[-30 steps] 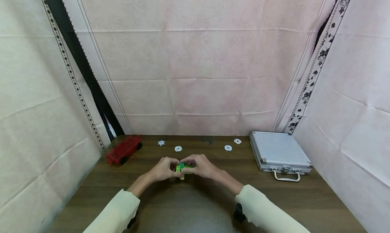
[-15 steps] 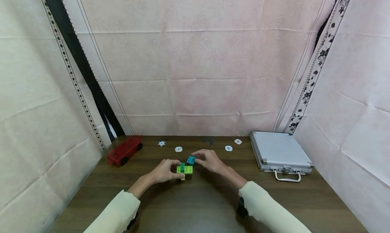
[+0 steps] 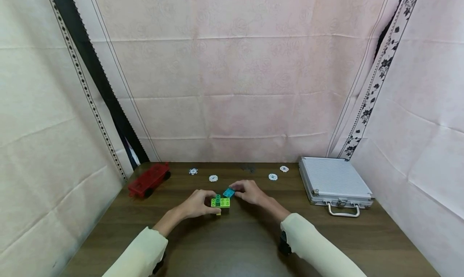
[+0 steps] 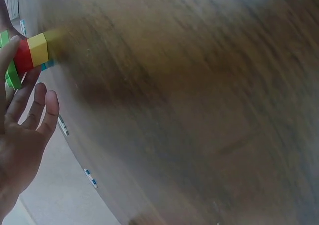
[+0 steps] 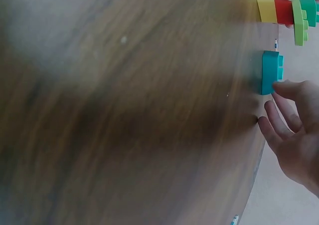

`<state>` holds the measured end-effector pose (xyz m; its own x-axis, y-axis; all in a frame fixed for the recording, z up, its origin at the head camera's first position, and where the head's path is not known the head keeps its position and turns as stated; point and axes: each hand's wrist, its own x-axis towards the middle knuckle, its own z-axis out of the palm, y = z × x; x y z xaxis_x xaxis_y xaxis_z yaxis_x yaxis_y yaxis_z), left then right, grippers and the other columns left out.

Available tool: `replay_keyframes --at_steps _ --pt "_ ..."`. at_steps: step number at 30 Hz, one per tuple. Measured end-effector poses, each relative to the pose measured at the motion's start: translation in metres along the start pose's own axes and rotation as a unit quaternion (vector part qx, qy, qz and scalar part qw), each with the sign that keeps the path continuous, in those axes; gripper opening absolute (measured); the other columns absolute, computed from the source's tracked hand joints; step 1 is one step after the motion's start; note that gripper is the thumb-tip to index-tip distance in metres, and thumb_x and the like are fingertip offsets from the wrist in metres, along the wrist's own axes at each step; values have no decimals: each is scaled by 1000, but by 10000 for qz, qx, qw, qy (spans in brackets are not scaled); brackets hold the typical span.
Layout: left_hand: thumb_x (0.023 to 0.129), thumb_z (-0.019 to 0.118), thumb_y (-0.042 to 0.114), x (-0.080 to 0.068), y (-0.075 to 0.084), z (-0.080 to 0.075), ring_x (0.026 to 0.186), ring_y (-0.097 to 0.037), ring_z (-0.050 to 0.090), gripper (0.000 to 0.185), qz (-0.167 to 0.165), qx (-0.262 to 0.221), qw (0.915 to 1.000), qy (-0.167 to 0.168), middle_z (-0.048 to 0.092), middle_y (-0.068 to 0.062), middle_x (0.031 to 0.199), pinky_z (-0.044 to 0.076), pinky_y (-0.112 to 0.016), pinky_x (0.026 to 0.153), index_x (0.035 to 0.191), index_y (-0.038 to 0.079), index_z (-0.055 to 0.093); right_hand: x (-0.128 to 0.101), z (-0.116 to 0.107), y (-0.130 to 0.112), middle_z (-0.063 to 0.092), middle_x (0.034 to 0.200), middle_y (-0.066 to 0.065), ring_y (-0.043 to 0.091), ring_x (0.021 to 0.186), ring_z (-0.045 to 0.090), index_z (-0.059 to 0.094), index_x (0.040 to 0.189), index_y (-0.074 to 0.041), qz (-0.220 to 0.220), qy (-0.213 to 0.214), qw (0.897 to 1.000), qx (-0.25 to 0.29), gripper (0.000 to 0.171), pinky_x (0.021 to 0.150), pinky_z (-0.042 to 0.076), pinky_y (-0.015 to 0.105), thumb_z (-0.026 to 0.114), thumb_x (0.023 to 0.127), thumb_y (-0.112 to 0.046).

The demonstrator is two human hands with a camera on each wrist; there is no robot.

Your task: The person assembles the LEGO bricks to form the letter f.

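In the head view my left hand [image 3: 195, 205] grips a small stack of toy building bricks between thumb and fingers. The right wrist view gives its layers: a yellow brick [image 5: 266, 8] at the bottom, a red brick [image 5: 283, 9], a light green plate [image 5: 299, 24] and a dark green brick [image 5: 308, 10] on top. Just right of the stack and behind it, a blue brick [image 3: 228, 193] sits studs up on the table, apart from the stack. My right hand [image 3: 249, 191] pinches its right end with thumb and forefinger; the other fingers hang loose.
Several round white chips, one [image 3: 213, 178] behind the stack, lie along the back of the brown table [image 3: 224, 244]. A red toy wagon [image 3: 150, 179] stands at the back left. On the right lies a silver case [image 3: 335, 178], handle toward me. Pale cloth [image 3: 246, 87] hangs behind.
My right hand has left the stack and moved right to the blue brick, which it hid before. That brick has turned slightly since half a second ago. The left hand stays on the stack.
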<state>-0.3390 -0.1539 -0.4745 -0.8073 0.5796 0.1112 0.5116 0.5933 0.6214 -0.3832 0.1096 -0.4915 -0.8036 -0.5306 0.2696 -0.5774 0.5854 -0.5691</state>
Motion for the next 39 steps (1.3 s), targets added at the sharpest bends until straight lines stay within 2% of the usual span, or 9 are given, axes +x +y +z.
replay_keyframes --at_steps 4,9,12,17,21,25,30,35,39 --pt "90 83 36 0 2 -2 84 -14 64 50 -47 69 10000 -2 71 3 99 53 -28 73 126 3 70 -2 -2 2 74 113 10 24 104 70 71 127 -3 15 -80 9999 -66 31 89 57 39 73 96 -2" --pt "89 84 38 0 7 -5 86 -18 64 53 -32 6 10000 50 72 2 102 52 -29 73 129 6 71 -3 -4 1 67 135 11 27 123 64 64 138 -2 -178 -424 9989 26 44 101 52 43 75 95 -4" --pt "89 84 38 1 9 -8 90 -22 64 49 22 -96 9999 88 72 2 105 52 -32 75 129 11 72 -4 -4 -1 64 139 11 27 126 61 62 141 -3 -308 -655 9974 -21 45 101 51 45 73 98 -7" --pt "89 84 38 2 10 -9 94 -20 64 47 124 -47 9998 170 71 5 104 52 -33 79 126 12 74 -6 -5 -4 66 133 11 27 119 63 65 139 -5 -350 -701 9968 -168 41 97 53 43 73 99 -16" --pt "89 85 36 2 9 -9 92 -18 64 46 120 -92 9996 222 70 7 99 53 -34 80 123 9 74 -10 -7 -2 66 123 9 23 107 63 67 137 -8 -288 -657 9966 -397 43 89 54 39 76 98 -24" --pt "89 85 37 2 7 -7 95 -15 64 45 48 -242 9992 319 71 8 101 54 -39 85 122 9 75 -14 -9 1 66 119 6 20 103 63 69 135 -11 -186 -609 9967 -509 44 86 53 34 78 96 -30" --pt "88 85 38 1 5 -5 96 -15 65 44 -20 -314 9986 415 72 8 103 55 -35 83 121 9 75 -17 -10 1 70 115 6 20 101 66 72 128 -10 -290 -503 9972 -478 38 84 55 33 78 96 -29" --pt "88 86 36 2 6 -4 93 -15 65 43 -31 -335 9983 470 73 6 103 54 -30 78 120 10 76 -18 -13 0 72 110 3 16 96 68 74 124 -11 -198 -385 9978 -501 33 81 56 29 78 96 -27" --pt "87 86 36 2 7 -5 91 -15 66 41 -36 -279 9984 490 73 6 101 54 -31 77 117 9 77 -19 -19 -5 71 110 3 14 94 67 74 124 -12 -217 -234 9984 -462 31 78 55 28 78 96 -25"
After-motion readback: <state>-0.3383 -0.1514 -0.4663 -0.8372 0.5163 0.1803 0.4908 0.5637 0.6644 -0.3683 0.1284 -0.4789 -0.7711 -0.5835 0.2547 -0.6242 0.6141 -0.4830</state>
